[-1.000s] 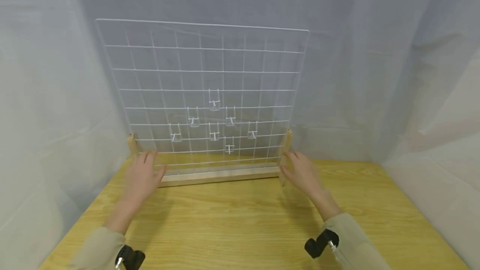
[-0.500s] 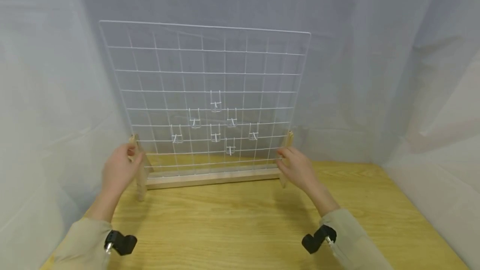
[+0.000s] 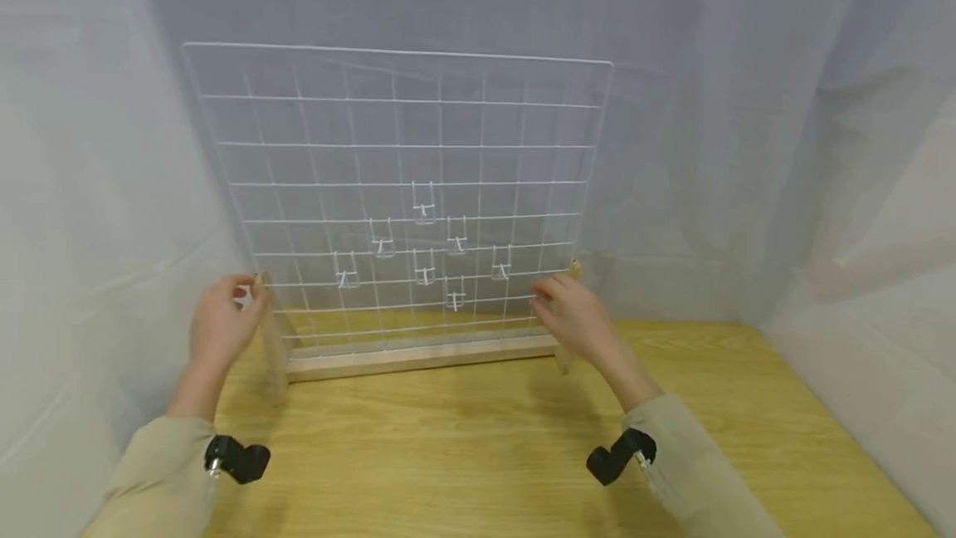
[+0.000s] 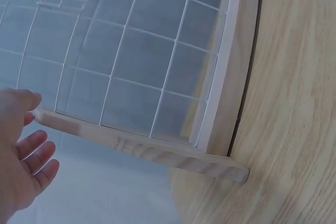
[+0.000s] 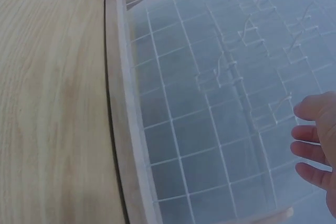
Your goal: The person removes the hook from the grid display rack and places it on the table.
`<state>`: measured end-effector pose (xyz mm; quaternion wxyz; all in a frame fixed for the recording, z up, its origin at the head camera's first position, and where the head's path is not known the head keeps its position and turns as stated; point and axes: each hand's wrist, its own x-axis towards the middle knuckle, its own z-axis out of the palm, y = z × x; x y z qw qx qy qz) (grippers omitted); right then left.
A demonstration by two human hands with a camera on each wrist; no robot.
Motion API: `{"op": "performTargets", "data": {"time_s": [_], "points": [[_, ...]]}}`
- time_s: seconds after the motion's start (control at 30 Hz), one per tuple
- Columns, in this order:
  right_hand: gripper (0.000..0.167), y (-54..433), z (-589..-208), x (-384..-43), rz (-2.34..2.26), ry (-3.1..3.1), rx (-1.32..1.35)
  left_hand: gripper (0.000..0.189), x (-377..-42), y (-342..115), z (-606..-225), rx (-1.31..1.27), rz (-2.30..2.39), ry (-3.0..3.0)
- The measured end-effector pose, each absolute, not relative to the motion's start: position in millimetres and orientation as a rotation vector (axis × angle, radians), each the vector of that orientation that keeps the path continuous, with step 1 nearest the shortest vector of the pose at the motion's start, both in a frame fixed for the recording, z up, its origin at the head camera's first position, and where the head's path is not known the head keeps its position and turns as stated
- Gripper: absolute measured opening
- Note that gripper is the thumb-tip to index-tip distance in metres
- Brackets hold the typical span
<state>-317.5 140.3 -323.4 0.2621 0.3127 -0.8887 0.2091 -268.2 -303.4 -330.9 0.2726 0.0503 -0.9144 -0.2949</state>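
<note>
A white wire grid (image 3: 441, 146) is held upright in a wooden base, its lower edge carried along the bar (image 3: 426, 355) and its sides flanked by 2 posts, the left post (image 3: 275, 359) and the right post (image 3: 575, 270). The base is set on the wood-grain table (image 3: 418, 455). From the grid's lower half 7 wire hooks (image 3: 424, 212) are hung, spread over its middle.

The left hand (image 3: 222, 324) is held at the upper end of the left post, its fingers loosely bent and nothing seen gripped; whether the post is touched cannot be told. The right hand (image 3: 571, 314) is held near the right post, its fingertips placed in front of the grid near the rightmost hook, its fingers loosely bent and nothing gripped.

Both forearms are covered by beige sleeves (image 3: 157, 476), and a black mount (image 3: 237, 459) is worn at each wrist. The table is backed by a pale sheet (image 3: 747, 189).
</note>
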Motion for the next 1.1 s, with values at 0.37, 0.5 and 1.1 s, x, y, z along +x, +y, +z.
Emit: {"op": "performTargets", "data": {"time_s": [0.37, 0.5, 1.1], "points": [[0.022, 121.7, -294.2, -323.2, 0.633, -2.390, 0.912, 0.038, -275.3, -307.3, -329.5, 0.099, -0.856, -2.417], [0.022, 115.2, -286.9, -325.1, 0.651, -2.422, 0.908, 0.034, -277.3, -307.6, -330.4, 0.092, -0.848, -2.384], [0.024, 99.2, -268.7, -336.6, 0.794, -2.455, 0.896, 0.025, -287.3, -301.2, -330.1, 0.284, -0.975, -2.271]]}}
